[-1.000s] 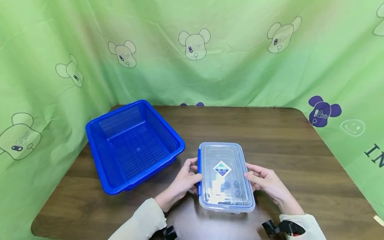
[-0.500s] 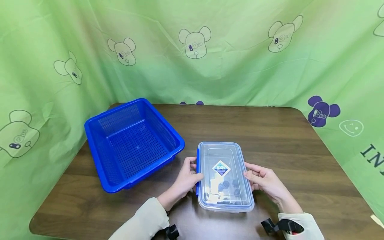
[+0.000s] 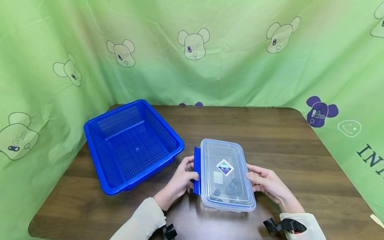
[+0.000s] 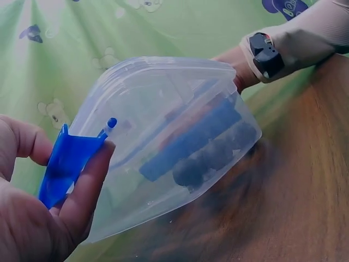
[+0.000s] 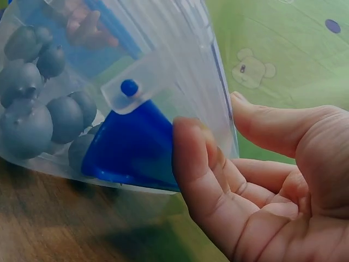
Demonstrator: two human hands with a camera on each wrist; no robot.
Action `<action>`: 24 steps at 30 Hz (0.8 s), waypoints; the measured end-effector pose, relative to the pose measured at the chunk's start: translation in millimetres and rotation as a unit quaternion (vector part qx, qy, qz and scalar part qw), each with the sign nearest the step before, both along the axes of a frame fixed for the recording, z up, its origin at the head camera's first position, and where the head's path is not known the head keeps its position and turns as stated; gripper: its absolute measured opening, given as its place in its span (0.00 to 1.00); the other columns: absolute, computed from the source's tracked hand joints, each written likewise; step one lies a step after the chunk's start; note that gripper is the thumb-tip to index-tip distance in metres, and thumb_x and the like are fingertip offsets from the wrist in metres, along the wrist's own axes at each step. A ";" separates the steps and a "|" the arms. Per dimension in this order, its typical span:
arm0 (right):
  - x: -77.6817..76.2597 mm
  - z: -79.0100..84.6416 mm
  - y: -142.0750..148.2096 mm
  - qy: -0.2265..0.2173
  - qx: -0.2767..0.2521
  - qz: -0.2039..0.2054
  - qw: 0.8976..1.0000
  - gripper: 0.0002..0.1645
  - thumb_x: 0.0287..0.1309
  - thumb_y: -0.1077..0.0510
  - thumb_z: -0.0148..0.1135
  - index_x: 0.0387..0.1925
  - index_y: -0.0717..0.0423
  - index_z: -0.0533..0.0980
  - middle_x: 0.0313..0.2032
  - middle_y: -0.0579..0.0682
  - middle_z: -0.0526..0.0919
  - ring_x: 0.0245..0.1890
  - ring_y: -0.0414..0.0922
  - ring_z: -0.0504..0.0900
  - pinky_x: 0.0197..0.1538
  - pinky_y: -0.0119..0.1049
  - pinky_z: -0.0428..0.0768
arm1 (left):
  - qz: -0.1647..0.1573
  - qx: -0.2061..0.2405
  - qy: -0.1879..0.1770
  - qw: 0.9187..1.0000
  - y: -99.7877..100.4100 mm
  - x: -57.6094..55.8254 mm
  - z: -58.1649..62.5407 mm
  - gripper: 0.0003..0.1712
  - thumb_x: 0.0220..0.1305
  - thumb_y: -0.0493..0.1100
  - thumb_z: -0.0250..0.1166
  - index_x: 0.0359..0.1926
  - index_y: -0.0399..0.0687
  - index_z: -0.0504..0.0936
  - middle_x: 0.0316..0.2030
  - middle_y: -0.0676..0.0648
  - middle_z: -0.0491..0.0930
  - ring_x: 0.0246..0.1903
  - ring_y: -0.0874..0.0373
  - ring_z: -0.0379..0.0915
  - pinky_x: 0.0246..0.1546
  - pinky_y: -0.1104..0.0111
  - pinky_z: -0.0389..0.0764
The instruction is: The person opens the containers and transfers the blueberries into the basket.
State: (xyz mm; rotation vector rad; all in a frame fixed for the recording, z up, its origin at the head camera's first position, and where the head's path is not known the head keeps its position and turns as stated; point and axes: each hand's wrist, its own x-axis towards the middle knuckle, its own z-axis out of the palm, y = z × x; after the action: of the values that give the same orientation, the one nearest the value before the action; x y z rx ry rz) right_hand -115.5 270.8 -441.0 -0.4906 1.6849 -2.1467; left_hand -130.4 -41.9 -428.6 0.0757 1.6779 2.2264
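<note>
A clear lidded plastic food container (image 3: 222, 150) with a diamond sticker rests on the table between my hands. My left hand (image 3: 175, 185) pinches the blue side latch (image 4: 71, 164), which sticks outward from the lid's left edge. My right hand (image 3: 270, 183) holds the container's right side, thumb at the lid edge and curled fingers at the other blue latch (image 5: 131, 147). Whether that right latch is fastened, I cannot tell. Through the wall show several round, dull grey-blue pieces (image 5: 24, 128), their kind unclear. The lid sits on the container.
A blue perforated plastic basket (image 3: 138, 150) stands on the left of the brown wooden table (image 3: 255, 126). Green printed cloth (image 3: 234, 73) hangs behind and beside the table. Each wrist carries a black camera mount (image 3: 285, 226).
The left latch has swung outward from the container, with my left hand moving slightly left along with it. The container has tilted slightly; my right hand stays at its side.
</note>
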 end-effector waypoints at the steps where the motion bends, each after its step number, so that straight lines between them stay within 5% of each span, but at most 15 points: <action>1: 0.1 0.3 0.7 -0.003 0.001 0.001 1.000 0.26 0.72 0.71 0.48 0.56 0.39 0.77 0.40 0.48 0.86 0.32 0.42 0.86 0.35 0.36 0.87 | -0.003 0.007 -0.003 1.000 -0.8 0.4 0.1 0.45 0.40 0.23 0.56 0.66 0.34 0.60 0.45 0.42 0.72 0.31 0.54 0.78 0.20 0.65 0.85; 11: 2.3 2.7 2.0 -0.025 0.016 -0.006 1.000 0.22 0.73 0.69 0.49 0.56 0.41 0.76 0.38 0.48 0.87 0.32 0.43 0.86 0.36 0.37 0.87 | -0.041 0.024 -0.035 0.998 -12.1 -3.2 -8.4 0.45 0.49 0.25 0.60 0.71 0.35 0.61 0.44 0.43 0.77 0.27 0.56 0.80 0.14 0.71 0.81; 17: 3.2 3.4 1.2 -0.024 0.029 -0.014 0.999 0.21 0.72 0.68 0.50 0.57 0.43 0.75 0.37 0.48 0.87 0.31 0.42 0.86 0.35 0.36 0.87 | -0.075 0.008 -0.042 0.996 -13.2 -4.0 -16.0 0.44 0.51 0.24 0.60 0.72 0.32 0.61 0.41 0.46 0.76 0.30 0.57 0.78 0.22 0.68 0.82; 24: 3.6 5.4 -1.4 -0.018 0.046 -0.030 0.998 0.21 0.72 0.68 0.51 0.63 0.60 0.69 0.35 0.48 0.86 0.29 0.41 0.85 0.33 0.35 0.87 | -0.081 0.006 -0.017 0.997 -13.2 -4.7 -20.4 0.43 0.51 0.24 0.61 0.71 0.28 0.60 0.43 0.44 0.74 0.29 0.58 0.78 0.28 0.68 0.84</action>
State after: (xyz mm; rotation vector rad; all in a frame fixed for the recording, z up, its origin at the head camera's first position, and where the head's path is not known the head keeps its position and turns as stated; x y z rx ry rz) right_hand -111.9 269.4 -435.6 -0.3778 1.7910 -2.0949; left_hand -135.1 -55.0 -449.1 0.1714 1.5808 2.1069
